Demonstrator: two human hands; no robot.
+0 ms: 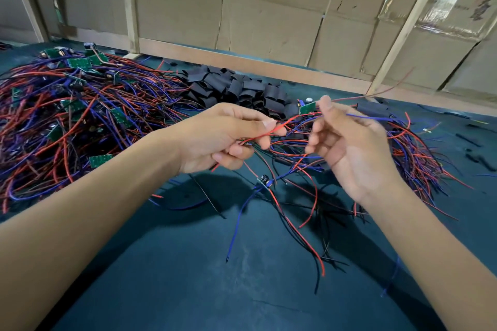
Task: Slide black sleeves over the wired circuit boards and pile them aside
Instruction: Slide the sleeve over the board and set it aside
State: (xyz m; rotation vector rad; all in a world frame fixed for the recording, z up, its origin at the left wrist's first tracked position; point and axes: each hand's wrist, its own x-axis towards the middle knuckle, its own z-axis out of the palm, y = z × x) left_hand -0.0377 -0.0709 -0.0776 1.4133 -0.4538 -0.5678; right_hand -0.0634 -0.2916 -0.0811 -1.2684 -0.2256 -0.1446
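My left hand [223, 137] pinches a bundle of red, blue and black wires [279, 126] between thumb and fingers. My right hand [347, 148] holds the green circuit board [308, 107] at the far end of those wires between thumb and forefinger, its other fingers loosely curled. A second small board [265, 181] dangles below the hands on wires that trail onto the mat. The heap of black sleeves [242, 88] lies behind the hands. A large tangle of wired boards [67, 115] fills the left. Sleeved boards with wires [403, 142] are piled at the right.
The work surface is a dark green mat [215, 263]. Cardboard panels and wooden battens [269, 21] wall off the back. A few loose black sleeves and scraps [473, 148] lie at the far right of the mat.
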